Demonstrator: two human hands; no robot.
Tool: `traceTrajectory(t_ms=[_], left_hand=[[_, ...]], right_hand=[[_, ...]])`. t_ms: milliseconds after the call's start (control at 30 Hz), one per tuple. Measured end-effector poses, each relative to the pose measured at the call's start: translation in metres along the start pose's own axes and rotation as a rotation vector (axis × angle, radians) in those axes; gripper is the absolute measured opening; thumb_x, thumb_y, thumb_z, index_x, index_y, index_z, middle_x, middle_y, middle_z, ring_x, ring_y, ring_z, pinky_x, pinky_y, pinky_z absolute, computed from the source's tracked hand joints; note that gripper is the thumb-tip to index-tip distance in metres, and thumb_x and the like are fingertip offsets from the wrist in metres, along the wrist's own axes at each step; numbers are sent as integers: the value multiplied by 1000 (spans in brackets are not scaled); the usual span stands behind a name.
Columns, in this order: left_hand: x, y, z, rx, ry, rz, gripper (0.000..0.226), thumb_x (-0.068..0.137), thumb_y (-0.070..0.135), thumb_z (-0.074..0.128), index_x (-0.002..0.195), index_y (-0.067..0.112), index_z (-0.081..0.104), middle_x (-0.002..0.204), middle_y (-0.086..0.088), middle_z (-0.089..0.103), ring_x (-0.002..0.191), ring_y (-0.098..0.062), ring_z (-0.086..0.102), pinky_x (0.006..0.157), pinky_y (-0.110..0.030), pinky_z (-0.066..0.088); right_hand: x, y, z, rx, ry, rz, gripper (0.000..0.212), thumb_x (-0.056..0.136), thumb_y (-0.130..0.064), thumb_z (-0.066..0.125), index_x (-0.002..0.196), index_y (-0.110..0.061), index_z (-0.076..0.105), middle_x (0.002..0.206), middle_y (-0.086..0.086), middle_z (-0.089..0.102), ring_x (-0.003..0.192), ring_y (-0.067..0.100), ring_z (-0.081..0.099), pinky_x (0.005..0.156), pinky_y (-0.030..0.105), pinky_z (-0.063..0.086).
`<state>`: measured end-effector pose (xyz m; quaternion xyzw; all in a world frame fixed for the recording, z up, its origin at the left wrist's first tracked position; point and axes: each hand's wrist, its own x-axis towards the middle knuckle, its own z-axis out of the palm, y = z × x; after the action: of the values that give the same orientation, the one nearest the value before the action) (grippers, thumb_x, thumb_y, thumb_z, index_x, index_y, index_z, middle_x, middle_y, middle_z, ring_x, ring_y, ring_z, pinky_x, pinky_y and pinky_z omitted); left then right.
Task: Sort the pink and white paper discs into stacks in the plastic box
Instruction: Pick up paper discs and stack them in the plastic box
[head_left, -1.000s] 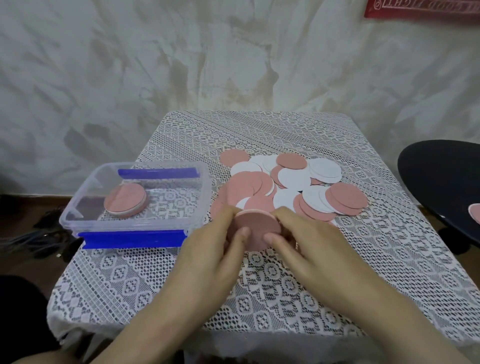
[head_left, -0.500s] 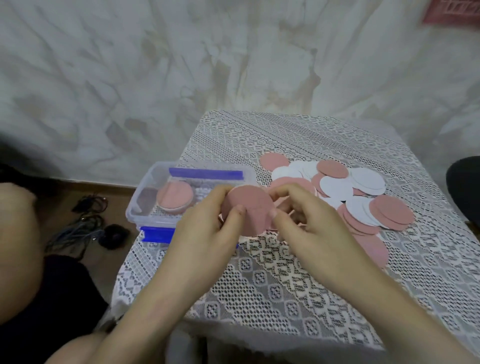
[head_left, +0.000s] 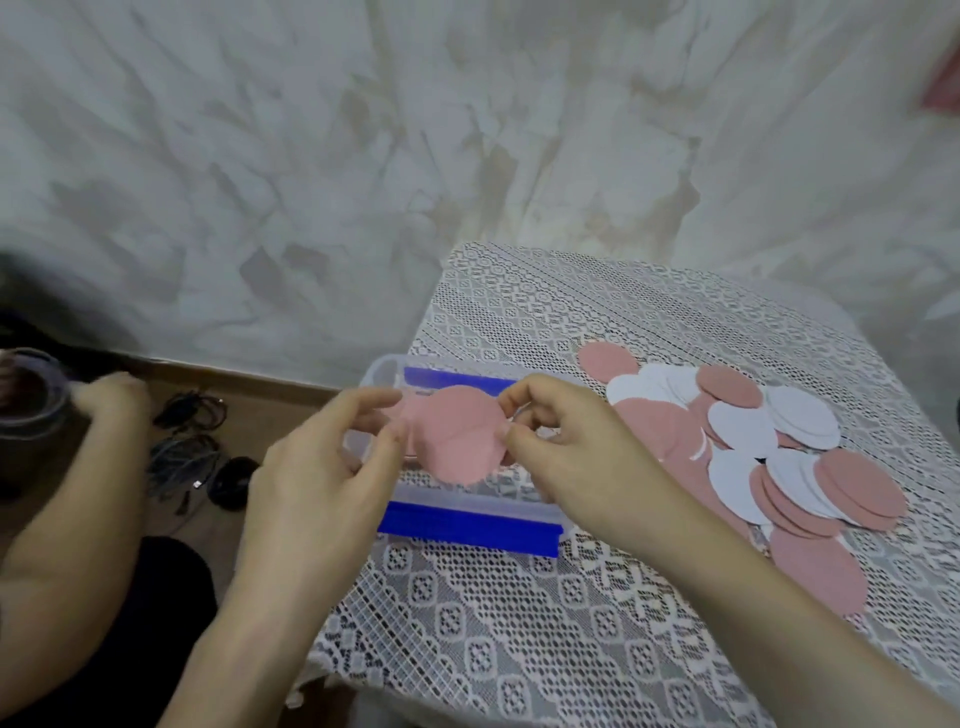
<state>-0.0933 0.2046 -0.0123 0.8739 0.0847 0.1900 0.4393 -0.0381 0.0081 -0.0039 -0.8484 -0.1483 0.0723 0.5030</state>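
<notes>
A small stack of pink discs (head_left: 460, 439) hangs over the clear plastic box (head_left: 467, 512) with blue clips. My left hand (head_left: 332, 467) pinches the stack's left edge between thumb and fingers. Its right edge is pinched by my right hand (head_left: 576, 457). The stack hides most of the box's inside. A loose pile of pink and white discs (head_left: 769, 452) lies on the lace tablecloth to the right of the box.
The lace-covered table (head_left: 545, 623) ends just left of the box. On the floor to the left lie cables and a dark object (head_left: 202, 457). Another person's arm (head_left: 67, 519) and a jar (head_left: 26, 405) are at the far left.
Both hands have lifted the pink stack off the cloth and carried it left to above the box. The view has swung left, bringing the floor and another person's arm into sight.
</notes>
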Motion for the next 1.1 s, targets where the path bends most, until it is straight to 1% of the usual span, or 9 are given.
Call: traceTrajectory(t_ms=[100,167,300,433,600,667,833,1000,1100], left_hand=[[8,-11,-10,114,107,0,17,93,38,61,108,38,68,97,22,67,78,-2,61,77,-41,53],[12,-17,-12,167,103,-7,22,94,41,57,113,37,66,107,20,63,82,-3,59,80,-41,51],[13,-24,-6,218,38,8,31,95,42,54,123,35,65,109,20,57,75,-5,58,74,-37,48],[14,-24,-5,239,21,22,35,94,45,52,126,37,64,102,19,52,75,-2,57,67,-33,41],[14,-25,-4,242,-16,10,41,94,41,56,135,40,56,105,19,50,75,-1,56,69,-38,51],[14,-24,-3,237,-26,4,43,94,42,56,136,40,55,105,18,49,76,-3,57,70,-39,52],[14,-25,-3,240,-36,7,45,93,40,56,139,40,53,106,19,48,80,-6,57,71,-37,50],[13,-30,-2,264,-21,7,47,95,38,56,141,38,52,107,20,47,82,-3,56,65,-27,40],[14,-32,-1,272,-24,-1,48,96,38,55,143,37,50,110,19,47,85,-7,56,69,-29,39]], right_hand=[[18,-5,9,-53,-8,11,12,97,-17,57,93,-27,62,83,1,70,47,3,49,57,33,45],[32,-6,17,-85,-11,30,12,97,-18,57,92,-28,61,81,-1,69,51,5,51,60,33,46],[56,-4,32,-229,-25,56,9,98,-20,55,100,-26,62,76,-5,66,57,8,54,58,28,42],[63,3,39,-510,-107,85,16,99,-23,50,114,-27,55,87,-4,70,75,17,60,58,32,38],[60,7,38,-536,-108,44,15,99,-27,50,113,-33,48,75,-3,69,69,18,62,64,36,48],[59,6,34,-534,-125,8,14,99,-36,51,112,-34,47,76,-6,69,70,16,63,65,35,48],[54,1,32,-647,-265,-5,45,80,-60,72,107,-35,46,79,-12,63,73,8,58,64,33,46],[58,4,34,-684,-304,-5,47,77,-59,77,105,-37,45,81,-14,58,77,10,57,65,34,47],[62,6,33,-699,-313,-10,43,79,-55,77,103,-38,45,85,-13,61,78,10,58,65,34,46]])
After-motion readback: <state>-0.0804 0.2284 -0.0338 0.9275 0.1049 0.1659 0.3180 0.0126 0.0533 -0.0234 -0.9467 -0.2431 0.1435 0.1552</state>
